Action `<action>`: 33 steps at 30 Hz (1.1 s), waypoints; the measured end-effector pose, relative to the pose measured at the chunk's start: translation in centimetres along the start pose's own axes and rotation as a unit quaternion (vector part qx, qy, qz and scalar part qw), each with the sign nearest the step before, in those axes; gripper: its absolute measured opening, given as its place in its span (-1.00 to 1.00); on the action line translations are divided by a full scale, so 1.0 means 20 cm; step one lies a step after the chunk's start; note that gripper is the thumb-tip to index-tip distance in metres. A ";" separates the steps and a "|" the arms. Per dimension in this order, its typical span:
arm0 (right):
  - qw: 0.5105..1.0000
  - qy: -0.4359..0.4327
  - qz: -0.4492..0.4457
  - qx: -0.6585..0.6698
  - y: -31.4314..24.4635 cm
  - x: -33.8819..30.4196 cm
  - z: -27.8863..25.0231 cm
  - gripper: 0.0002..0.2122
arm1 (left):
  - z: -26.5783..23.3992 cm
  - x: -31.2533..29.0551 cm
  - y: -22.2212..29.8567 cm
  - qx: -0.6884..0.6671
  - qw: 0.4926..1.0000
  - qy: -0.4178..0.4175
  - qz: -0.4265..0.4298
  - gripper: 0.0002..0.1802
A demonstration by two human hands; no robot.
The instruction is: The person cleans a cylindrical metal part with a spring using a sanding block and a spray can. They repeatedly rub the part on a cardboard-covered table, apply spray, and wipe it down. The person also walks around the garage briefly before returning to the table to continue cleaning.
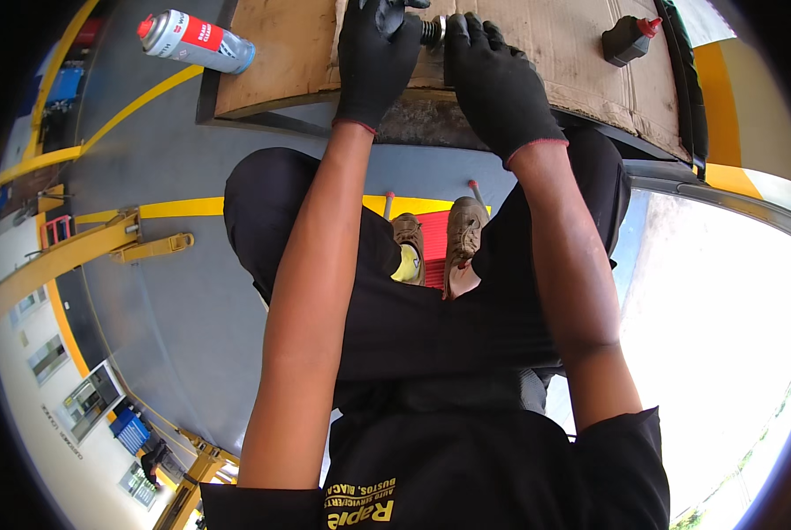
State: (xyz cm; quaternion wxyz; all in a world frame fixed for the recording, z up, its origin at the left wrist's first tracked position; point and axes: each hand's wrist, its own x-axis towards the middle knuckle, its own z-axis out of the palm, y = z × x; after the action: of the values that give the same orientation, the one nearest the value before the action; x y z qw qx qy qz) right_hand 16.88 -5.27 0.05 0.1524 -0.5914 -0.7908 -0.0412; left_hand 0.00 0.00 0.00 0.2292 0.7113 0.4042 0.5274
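Cardboard (298, 53), creased and stained, covered the bench across the top of the frame, over a smooth grey floor (183, 168) with a painted yellow line (183, 208); a silver-and-red spray can (205, 44) lay upper left, a small dark bottle (623, 46) with red cap upper right. Ridged, shiny threaded metal part (431, 34) sat top centre between the black-gloved left hand (380, 62), fingers curled, and right hand (500, 88), fingers extended. Fingers hid its ends, so couldn't tell if either grip was closed on it.
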 end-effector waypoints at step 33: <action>0.998 -0.015 0.015 0.060 0.23 0.07 0.17 -0.49 | -0.12 0.12 0.27 0.452 0.842 -0.224 0.191 -0.57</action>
State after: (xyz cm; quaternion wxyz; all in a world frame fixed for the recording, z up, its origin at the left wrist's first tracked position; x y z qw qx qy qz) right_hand 20.27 -1.80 -3.33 0.1768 -0.5936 -0.7849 0.0174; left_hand -0.21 -1.32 6.29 -0.1392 0.8980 0.3912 0.1455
